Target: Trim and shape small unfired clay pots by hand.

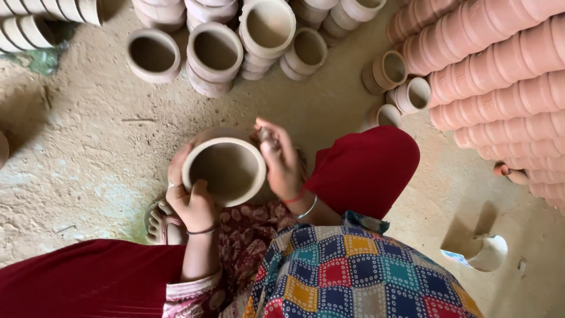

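Because the unfired clay pot (225,169) looks brittle (thin rim), it wants cradling: left hand (189,200) fingers wrap its wall, right hand (281,162) fingers press together beside the rim.

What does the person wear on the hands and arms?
The left hand has a ring on one finger and a thin dark bangle at the wrist, above a pale patterned sleeve. The right hand has a red thread and a silver bangle.
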